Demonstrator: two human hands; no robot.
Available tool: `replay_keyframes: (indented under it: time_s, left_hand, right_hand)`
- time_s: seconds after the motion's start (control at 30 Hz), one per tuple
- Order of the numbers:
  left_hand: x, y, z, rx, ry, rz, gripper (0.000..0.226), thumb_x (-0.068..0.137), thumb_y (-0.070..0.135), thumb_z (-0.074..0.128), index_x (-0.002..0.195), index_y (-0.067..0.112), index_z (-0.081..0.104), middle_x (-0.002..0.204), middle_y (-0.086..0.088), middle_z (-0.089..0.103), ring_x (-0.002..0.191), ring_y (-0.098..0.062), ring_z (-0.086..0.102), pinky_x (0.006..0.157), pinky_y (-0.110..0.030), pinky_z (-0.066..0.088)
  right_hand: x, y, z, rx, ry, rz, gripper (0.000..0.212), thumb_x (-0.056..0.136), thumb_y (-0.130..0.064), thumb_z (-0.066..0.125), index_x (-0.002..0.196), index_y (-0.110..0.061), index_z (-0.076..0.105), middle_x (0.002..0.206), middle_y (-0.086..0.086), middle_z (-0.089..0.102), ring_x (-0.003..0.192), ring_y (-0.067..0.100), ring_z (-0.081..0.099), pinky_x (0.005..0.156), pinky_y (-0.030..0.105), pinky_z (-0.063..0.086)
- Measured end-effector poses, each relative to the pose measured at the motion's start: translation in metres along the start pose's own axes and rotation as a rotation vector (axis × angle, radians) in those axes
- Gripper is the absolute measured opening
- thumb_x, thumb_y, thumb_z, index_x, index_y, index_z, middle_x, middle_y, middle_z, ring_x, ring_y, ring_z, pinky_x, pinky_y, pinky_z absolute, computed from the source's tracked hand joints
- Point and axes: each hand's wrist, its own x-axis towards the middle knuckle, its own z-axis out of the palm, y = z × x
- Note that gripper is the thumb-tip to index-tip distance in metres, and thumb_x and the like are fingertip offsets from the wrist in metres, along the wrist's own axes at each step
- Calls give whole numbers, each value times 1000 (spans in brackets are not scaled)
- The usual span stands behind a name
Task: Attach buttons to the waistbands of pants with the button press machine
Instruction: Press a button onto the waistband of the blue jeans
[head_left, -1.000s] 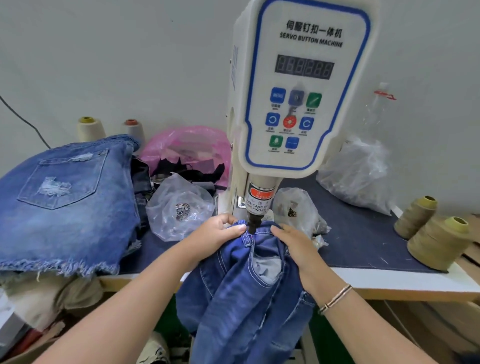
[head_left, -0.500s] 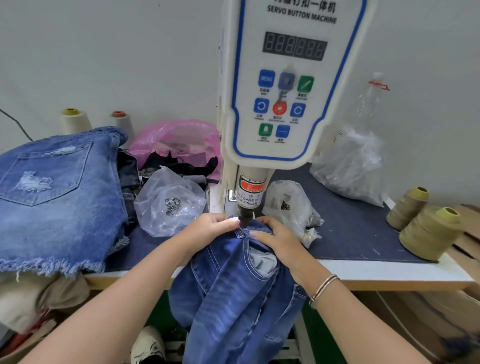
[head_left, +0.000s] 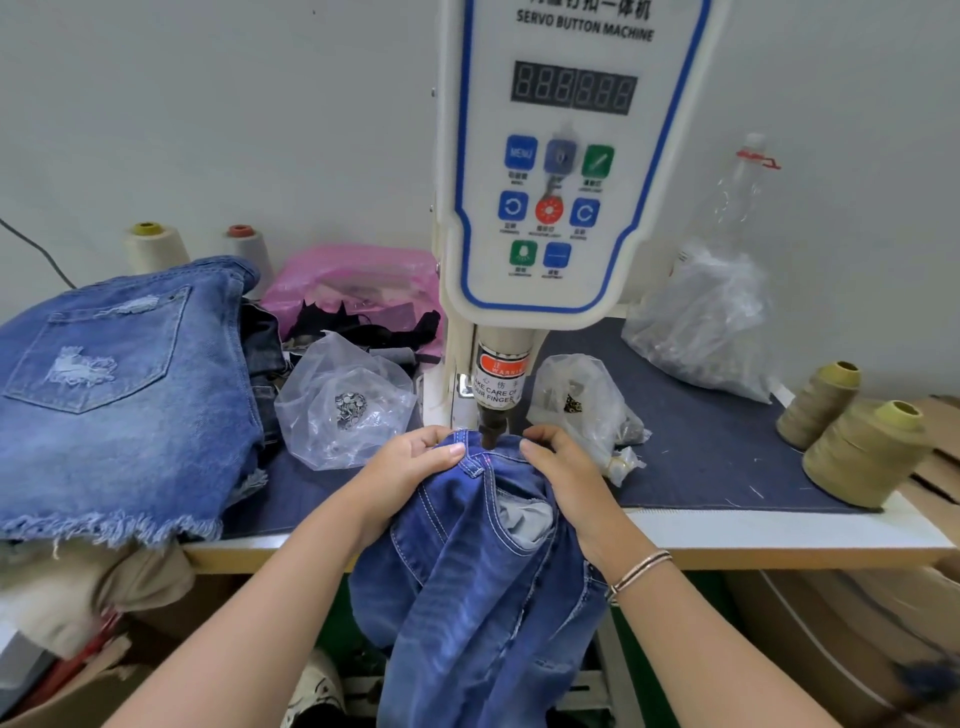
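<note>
A white servo button machine (head_left: 561, 171) stands at the table's middle, its dark press head (head_left: 492, 431) pointing down. Dark blue jeans (head_left: 483, 566) hang off the table's front edge, with the waistband (head_left: 475, 460) lying directly under the press head. My left hand (head_left: 410, 467) grips the waistband on the left of the head, thumb on top. My right hand (head_left: 561, 470) grips the denim on the right, fingers curled over its edge. A clear bag of silver buttons (head_left: 345, 402) sits left of the machine, and a smaller clear bag of dark parts (head_left: 576, 400) sits right of it.
A stack of light denim shorts (head_left: 119, 395) fills the left of the table. A pink bag (head_left: 353, 286), two pale thread cones (head_left: 156, 247) and a big clear bag (head_left: 711, 322) stand at the back. Two olive thread cones (head_left: 862, 452) stand at the right.
The view has dropped and moved closer. My hands have shifted the waistband slightly so that it lies under the press head; both hands keep their hold on the denim.
</note>
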Motion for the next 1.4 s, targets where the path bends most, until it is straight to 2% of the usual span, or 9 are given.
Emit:
replay_keyframes:
  time_s: [0.13,0.4,0.53,0.77,0.97,1.13,1.27,1.33,1.4]
  left_hand:
    - [1,-1,1,35,36,-2,11,96,18,55,94,11,62,95,-12,73,82,-21,68,74,-26,55]
    - [1,1,7,85,109,51,20,94,15,59,78,22,69,80,-1,72,70,-11,67,64,-19,52]
    - [0,0,6,70,100,54,11,94,14,59,88,15,68,86,-5,73,75,-15,68,68,-20,54]
    - [2,-3,3,31,64,57,13,95,11,57,91,15,69,94,-12,74,82,-21,70,73,-26,55]
    - [2,-6,1,-2,59,65,11,94,10,58,94,11,69,98,-17,73,86,-25,69,79,-30,57]
    - [0,-4,2,-4,57,63,11,94,10,57,92,11,68,93,-14,73,81,-21,69,71,-26,56]
    - [-1,-2,3,-42,36,66,10,92,10,59,89,11,68,88,-13,72,76,-20,68,69,-24,56]
    - [-4,0,2,-73,15,62,7,85,17,65,84,14,71,84,-12,71,74,-20,68,68,-24,55]
    - [-7,3,2,-45,-14,69,11,79,26,65,80,17,69,79,-9,70,70,-18,67,65,-23,53]
  right_hand:
    - [0,1,-2,56,3,-1,12,94,-11,52,95,-21,60,94,3,66,83,12,62,76,24,51]
    - [-4,2,-6,272,-32,8,14,94,-8,50,94,-19,59,90,6,67,81,16,64,71,25,51]
    - [-3,3,-6,182,-25,-10,16,93,-8,51,91,-20,60,91,6,66,83,16,62,75,28,49]
    - [-3,3,-6,142,-18,-15,18,93,-7,51,90,-21,61,88,2,66,80,13,62,74,25,49]
    - [-5,2,-6,105,-35,-33,17,93,-6,51,92,-19,60,78,-7,68,71,2,65,61,15,49]
    - [-9,-1,-7,87,-64,-26,14,94,-8,50,98,-18,59,85,-5,69,73,1,65,63,14,49]
    - [-17,-6,-8,99,-186,-30,15,95,-8,48,96,-17,60,84,-5,70,79,6,65,69,16,49]
    - [-21,-8,-6,126,-259,-33,11,94,-8,49,92,-16,57,89,3,64,85,14,59,76,23,46]
    - [-24,-11,-3,140,-318,-33,6,90,-9,56,90,-15,56,88,4,61,84,15,57,75,24,44]
